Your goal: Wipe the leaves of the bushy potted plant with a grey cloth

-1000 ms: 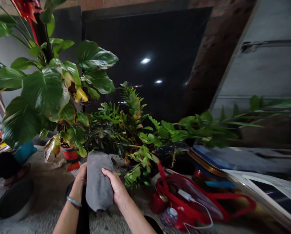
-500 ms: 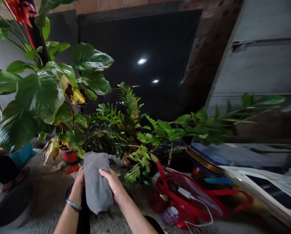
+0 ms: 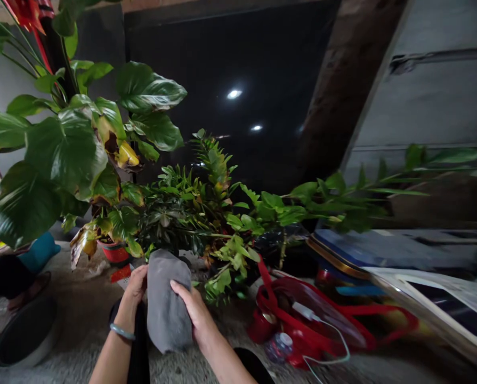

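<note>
A folded grey cloth (image 3: 168,306) is held upright between my two hands, low in the middle of the view. My left hand (image 3: 137,284) grips its left edge, with most of the fingers hidden behind it. On the other side, my right hand (image 3: 196,312) holds the right edge, its thumb lying across the front face and its fingers behind. A pale bangle (image 3: 122,332) circles my left wrist. Just beyond the cloth grow leafy green plants (image 3: 170,218).
A large-leaved plant in a red pot (image 3: 116,253) stands at left. Near the lower left corner sits a dark basin (image 3: 24,333), close to another person's leg (image 3: 4,280). At right lie a red-trimmed bag (image 3: 334,320), a plastic bottle (image 3: 279,345) and a white framed panel (image 3: 442,304).
Both hands and the cloth have shifted slightly right, and the cloth leans a little more. My left hand shows more at its edge. The view has moved slightly.
</note>
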A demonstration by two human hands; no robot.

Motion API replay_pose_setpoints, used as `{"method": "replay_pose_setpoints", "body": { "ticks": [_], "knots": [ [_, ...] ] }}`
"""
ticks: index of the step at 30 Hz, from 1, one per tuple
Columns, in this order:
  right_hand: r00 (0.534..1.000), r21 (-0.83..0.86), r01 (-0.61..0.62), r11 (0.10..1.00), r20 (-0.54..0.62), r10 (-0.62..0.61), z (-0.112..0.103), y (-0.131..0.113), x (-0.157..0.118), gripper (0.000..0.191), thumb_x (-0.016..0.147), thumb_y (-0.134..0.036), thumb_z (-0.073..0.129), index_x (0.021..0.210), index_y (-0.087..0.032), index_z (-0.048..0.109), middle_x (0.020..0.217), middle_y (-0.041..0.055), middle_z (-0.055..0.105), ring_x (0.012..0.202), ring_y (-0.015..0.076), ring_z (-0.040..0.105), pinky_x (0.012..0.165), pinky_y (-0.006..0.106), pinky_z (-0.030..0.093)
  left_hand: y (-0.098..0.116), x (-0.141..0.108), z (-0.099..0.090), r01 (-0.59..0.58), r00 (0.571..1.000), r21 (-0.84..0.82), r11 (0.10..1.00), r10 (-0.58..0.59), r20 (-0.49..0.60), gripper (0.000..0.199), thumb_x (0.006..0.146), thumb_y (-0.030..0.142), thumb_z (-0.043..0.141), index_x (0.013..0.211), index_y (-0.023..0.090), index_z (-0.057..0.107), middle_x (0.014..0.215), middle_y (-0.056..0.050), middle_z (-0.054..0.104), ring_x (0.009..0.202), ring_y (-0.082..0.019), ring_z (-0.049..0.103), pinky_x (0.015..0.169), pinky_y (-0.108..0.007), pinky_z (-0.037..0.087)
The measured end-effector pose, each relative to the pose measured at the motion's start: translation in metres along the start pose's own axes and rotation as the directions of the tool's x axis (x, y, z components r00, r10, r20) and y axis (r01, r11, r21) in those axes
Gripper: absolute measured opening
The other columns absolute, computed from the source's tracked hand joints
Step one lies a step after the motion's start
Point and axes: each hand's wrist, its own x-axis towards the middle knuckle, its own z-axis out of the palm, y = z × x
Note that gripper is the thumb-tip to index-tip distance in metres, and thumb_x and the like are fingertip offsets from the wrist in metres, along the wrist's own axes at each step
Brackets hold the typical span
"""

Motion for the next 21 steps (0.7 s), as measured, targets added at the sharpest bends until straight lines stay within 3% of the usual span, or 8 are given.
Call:
{"method": "replay_pose_setpoints", "body": {
  "ticks": [3, 5, 6, 8, 11, 15, 18, 21],
  "knots": [
    [0.983, -0.05, 0.183, 0.982, 0.031, -0.182, 0.011, -0.03, -0.005, 0.042, 0.059, -0.045, 0.08, 0.088, -0.014, 0.074, 0.081, 0.0079, 0.077, 0.075, 0.026, 0.07, 0.071, 0.033, 0.052, -0.001, 0.0, -0.001, -0.001, 1.0, 0.012, 1.0, 0.001, 0.012, 0.025, 0.052, 0.032, 0.085, 0.064, 0.016, 0.072, 0.059, -0.005, 0.07, 0.064, -0.021, 0.063, 0.06, -0.03, 0.048],
    [0.941, -0.044, 0.336, 0.941, -0.037, -0.338, 0.022, -0.06, 0.007, 0.042, 0.06, -0.044, 0.08, 0.089, -0.015, 0.074, 0.087, 0.0079, 0.078, 0.083, 0.026, 0.07, 0.076, 0.033, 0.052, -0.003, 0.0, 0.001, -0.006, 0.999, 0.009, 1.0, 0.005, 0.031, 0.025, 0.054, 0.032, 0.084, 0.068, 0.015, 0.072, 0.061, -0.006, 0.07, 0.064, -0.022, 0.064, 0.061, -0.031, 0.048],
    [0.924, -0.019, 0.374, 0.927, -0.084, -0.374, 0.025, -0.073, 0.016, 0.041, 0.058, -0.043, 0.08, 0.088, -0.015, 0.074, 0.088, 0.0077, 0.078, 0.084, 0.0262, 0.07, 0.077, 0.033, 0.052, -0.004, -0.001, 0.003, -0.003, 0.999, 0.005, 1.0, 0.002, 0.048, 0.026, 0.056, 0.031, 0.084, 0.071, 0.014, 0.072, 0.062, -0.006, 0.071, 0.064, -0.022, 0.064, 0.061, -0.031, 0.048],
    [0.929, 0.088, 0.349, 0.933, -0.168, -0.331, 0.027, -0.085, 0.037, 0.037, 0.056, -0.04, 0.08, 0.083, -0.016, 0.072, 0.083, 0.0072, 0.078, 0.083, 0.0266, 0.07, 0.075, 0.034, 0.054, -0.005, -0.002, 0.006, 0.011, 0.997, -0.002, 1.0, -0.011, 0.079, 0.029, 0.059, 0.03, 0.082, 0.08, 0.013, 0.072, 0.067, -0.007, 0.071, 0.064, -0.021, 0.065, 0.062, -0.032, 0.049],
    [0.963, 0.246, 0.182, 0.952, -0.239, -0.122, 0.015, -0.065, 0.053, 0.028, 0.055, -0.036, 0.078, 0.076, -0.019, 0.07, 0.073, 0.0072, 0.077, 0.077, 0.0272, 0.071, 0.071, 0.037, 0.056, -0.003, -0.003, 0.008, 0.032, 0.997, -0.012, 0.999, -0.031, 0.071, 0.04, 0.06, 0.026, 0.082, 0.095, 0.012, 0.07, 0.075, -0.008, 0.073, 0.066, -0.02, 0.066, 0.062, -0.032, 0.051],
    [0.977, 0.248, 0.037, 0.968, -0.212, 0.017, -0.004, -0.014, 0.033, 0.028, 0.06, -0.041, 0.076, 0.076, -0.018, 0.07, 0.07, 0.0097, 0.076, 0.075, 0.0295, 0.072, 0.067, 0.039, 0.056, 0.001, -0.003, 0.005, 0.049, 0.998, -0.04, 0.998, -0.048, 0.031, 0.044, 0.061, 0.024, 0.082, 0.103, 0.014, 0.069, 0.074, -0.007, 0.074, 0.066, -0.019, 0.067, 0.064, -0.03, 0.051],
    [0.987, 0.189, 0.113, 0.975, -0.138, -0.087, 0.004, -0.016, 0.011, 0.038, 0.061, -0.044, 0.077, 0.088, -0.017, 0.071, 0.079, 0.0088, 0.077, 0.078, 0.0286, 0.072, 0.069, 0.037, 0.055, 0.001, -0.002, 0.003, 0.056, 0.997, -0.033, 0.998, -0.054, 0.057, 0.043, 0.058, 0.025, 0.083, 0.097, 0.014, 0.072, 0.075, -0.007, 0.075, 0.07, -0.021, 0.069, 0.069, -0.031, 0.051],
    [0.952, 0.141, 0.294, 0.945, -0.126, -0.278, 0.025, -0.049, 0.009, 0.043, 0.059, -0.043, 0.079, 0.092, -0.016, 0.071, 0.086, 0.007, 0.077, 0.08, 0.0259, 0.07, 0.073, 0.034, 0.053, -0.003, -0.001, 0.006, 0.025, 0.997, -0.007, 1.0, -0.024, 0.071, 0.037, 0.055, 0.03, 0.084, 0.086, 0.012, 0.074, 0.078, -0.01, 0.076, 0.077, -0.025, 0.069, 0.075, -0.033, 0.051]
  ]
}}
